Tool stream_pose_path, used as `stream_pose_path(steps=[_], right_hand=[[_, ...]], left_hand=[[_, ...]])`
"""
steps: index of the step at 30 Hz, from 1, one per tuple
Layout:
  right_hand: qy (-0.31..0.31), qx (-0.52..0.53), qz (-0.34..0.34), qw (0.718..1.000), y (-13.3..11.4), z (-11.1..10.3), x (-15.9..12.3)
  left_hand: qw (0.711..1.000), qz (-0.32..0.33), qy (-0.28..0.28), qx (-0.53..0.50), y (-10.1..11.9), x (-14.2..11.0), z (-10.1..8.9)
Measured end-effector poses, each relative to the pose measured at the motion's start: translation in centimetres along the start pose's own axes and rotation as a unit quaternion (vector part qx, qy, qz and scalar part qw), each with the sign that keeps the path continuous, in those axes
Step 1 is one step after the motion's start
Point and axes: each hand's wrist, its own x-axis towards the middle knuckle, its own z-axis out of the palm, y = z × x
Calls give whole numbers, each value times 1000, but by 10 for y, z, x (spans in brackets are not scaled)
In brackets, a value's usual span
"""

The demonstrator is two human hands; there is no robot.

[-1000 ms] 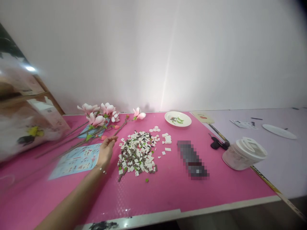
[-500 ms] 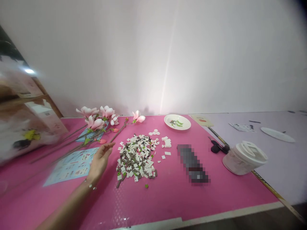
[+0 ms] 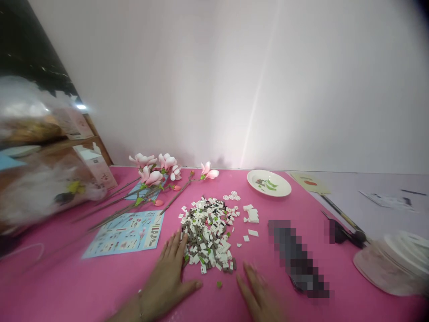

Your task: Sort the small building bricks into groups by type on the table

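Note:
My left hand [image 3: 167,279] lies flat and open on the pink mat [image 3: 100,281], fingers spread, fingertips touching the near left edge of a heap of small white, brown and green bricks [image 3: 208,232]. My right hand [image 3: 259,295] is open too, palm down just right of the heap's near end, holding nothing; it is slightly blurred. Artificial pink magnolia branches [image 3: 154,176] lie beyond at the back left, over a blue instruction sheet [image 3: 125,232].
A white plate [image 3: 269,183] with green pieces stands at the back. Loose white pieces [image 3: 252,214] lie right of the heap. A pixelated dark object [image 3: 296,257] lies to the right, then a white lidded tub [image 3: 395,264], a brush [image 3: 342,217] and bags [image 3: 36,179] at left.
My left hand has dropped from beside the branches onto the mat at the heap's near edge. My right hand has come into view. The view has shifted, so everything sits further right.

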Motion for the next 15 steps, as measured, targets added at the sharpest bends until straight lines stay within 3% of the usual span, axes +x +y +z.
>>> stream_pose_path(steps=[2,7,10,15], right_hand=[[-10,-14,-25,1000,-11,22,27],[-8,-29,25,999,-18,46,76],[-26,0,37,999,-7,43,95],[-55,51,98,992,14,12,126]], left_hand=[[1000,-1,5,4,6,7,1],[1000,-12,10,-14,23,35,-3],[998,-30,-3,-46,30,53,-12],[991,-49,12,-123,33,67,-28]])
